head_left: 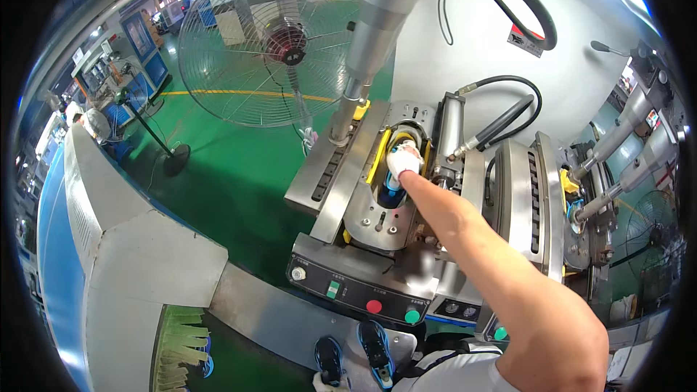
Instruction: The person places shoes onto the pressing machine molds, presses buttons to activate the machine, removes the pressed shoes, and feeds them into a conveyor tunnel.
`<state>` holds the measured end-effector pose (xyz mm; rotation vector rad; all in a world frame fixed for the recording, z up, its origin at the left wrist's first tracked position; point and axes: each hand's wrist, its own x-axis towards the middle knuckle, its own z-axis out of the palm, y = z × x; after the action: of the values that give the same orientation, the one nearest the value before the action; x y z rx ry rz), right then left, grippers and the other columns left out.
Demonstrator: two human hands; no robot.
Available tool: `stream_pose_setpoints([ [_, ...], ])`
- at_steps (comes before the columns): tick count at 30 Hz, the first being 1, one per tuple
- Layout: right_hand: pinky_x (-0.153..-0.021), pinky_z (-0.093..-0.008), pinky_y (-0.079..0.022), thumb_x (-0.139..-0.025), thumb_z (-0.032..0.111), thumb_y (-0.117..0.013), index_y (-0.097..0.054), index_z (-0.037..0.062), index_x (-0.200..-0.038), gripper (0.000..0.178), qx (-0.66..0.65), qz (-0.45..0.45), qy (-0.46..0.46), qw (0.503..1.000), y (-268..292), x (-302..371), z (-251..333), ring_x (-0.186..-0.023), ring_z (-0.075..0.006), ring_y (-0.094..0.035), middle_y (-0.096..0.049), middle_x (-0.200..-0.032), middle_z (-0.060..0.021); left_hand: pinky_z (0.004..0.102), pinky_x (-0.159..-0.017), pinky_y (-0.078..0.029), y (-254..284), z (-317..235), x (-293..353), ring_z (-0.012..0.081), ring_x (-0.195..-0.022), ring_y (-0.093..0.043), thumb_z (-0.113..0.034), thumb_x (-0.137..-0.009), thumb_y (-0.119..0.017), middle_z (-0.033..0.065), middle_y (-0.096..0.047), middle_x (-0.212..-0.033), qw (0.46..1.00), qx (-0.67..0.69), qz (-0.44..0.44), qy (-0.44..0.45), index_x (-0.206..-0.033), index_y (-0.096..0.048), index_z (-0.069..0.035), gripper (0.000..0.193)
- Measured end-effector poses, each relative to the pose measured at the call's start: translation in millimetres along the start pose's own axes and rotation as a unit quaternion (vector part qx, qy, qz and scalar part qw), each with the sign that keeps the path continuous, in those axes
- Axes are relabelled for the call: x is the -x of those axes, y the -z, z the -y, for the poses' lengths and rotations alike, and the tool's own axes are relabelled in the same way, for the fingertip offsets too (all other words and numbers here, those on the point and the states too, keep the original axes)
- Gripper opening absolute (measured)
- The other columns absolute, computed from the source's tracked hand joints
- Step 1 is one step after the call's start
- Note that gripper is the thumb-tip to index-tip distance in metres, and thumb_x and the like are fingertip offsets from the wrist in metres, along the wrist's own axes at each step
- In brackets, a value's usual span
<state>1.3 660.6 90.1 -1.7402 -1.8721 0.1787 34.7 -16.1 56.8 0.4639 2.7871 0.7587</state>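
My right hand point(405, 160), in a white glove, reaches into the metal pressing machine point(341, 203). It is closed over the upper part of a dark shoe with a blue edge point(392, 194), which sits in the machine's cavity between yellow pads point(378, 158). The glove hides much of that shoe. At the bottom edge my left hand point(328, 385), also gloved in white and partly cut off, grips the end of a black shoe with blue trim point(329, 360). Beside it is a second black-and-blue shoe point(375, 352), its toe by the metal ledge.
A control panel point(356, 292) with red and green buttons fronts the machine. A thick metal cylinder point(377, 22) rises above its left side. A second station point(519, 199) adjoins at right. A caged fan point(283, 43) stands behind. A grey housing point(145, 261) with green strips point(181, 348) is at left.
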Motion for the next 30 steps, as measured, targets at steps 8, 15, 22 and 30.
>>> stream_pose_setpoints([
  [8, -0.080, -0.0448, -0.050, -0.086, 0.021, -0.055, -0.065, 0.0060, -0.086, 0.018, 0.119, -0.116, 0.019, 0.986, -16.2, -44.4, -47.9, -0.091, -0.0322, -0.065, -0.067, -0.093, -0.0196, 0.0466, -0.089, -0.055, -93.0, 73.7, 19.3, 0.0399, -0.104, -0.068, -0.046, -0.083, -0.080, 0.0222, -0.070, -0.114, 0.995, -0.088, 0.048, 0.013, -0.137, -0.053, -0.002, 0.074],
  [15, -0.103, -0.0441, -0.050, -0.085, 0.051, -0.066, -0.069, 0.0004, -0.122, 0.063, 0.075, 0.216, 0.085, 0.970, 102.4, -56.0, -57.3, -0.121, -0.0422, -0.062, -0.062, -0.137, -0.0245, 0.0502, -0.102, -0.047, -73.5, -6.3, 8.9, 0.0436, -0.116, -0.062, -0.039, -0.078, -0.083, 0.0235, -0.063, -0.128, 0.996, -0.004, 0.071, 0.048, -0.142, -0.048, -0.001, 0.083],
  [22, -0.112, -0.0418, -0.043, -0.090, 0.016, -0.074, -0.035, -0.0026, -0.154, 0.078, -0.385, 0.204, 0.149, 0.888, 312.3, 326.9, -26.7, -0.136, -0.0350, -0.052, -0.049, -0.149, -0.0246, 0.0472, -0.096, -0.050, -41.9, 31.8, 12.0, 0.0406, -0.113, -0.063, -0.031, -0.081, -0.082, 0.0232, -0.063, -0.123, 0.996, 0.091, 0.024, -0.013, -0.131, -0.054, 0.001, 0.066],
  [30, -0.124, -0.0466, -0.021, -0.085, 0.031, -0.071, -0.026, -0.0075, -0.156, 0.093, 0.093, 0.245, 0.293, 0.919, 232.8, 456.3, -133.4, -0.150, -0.0487, -0.023, -0.029, -0.158, -0.0350, 0.0463, -0.111, -0.041, -39.4, 39.2, 14.1, 0.0428, -0.125, -0.053, -0.033, -0.075, -0.085, 0.0286, -0.054, -0.131, 0.962, 0.223, 0.141, -0.066, -0.140, -0.043, 0.006, 0.086],
])
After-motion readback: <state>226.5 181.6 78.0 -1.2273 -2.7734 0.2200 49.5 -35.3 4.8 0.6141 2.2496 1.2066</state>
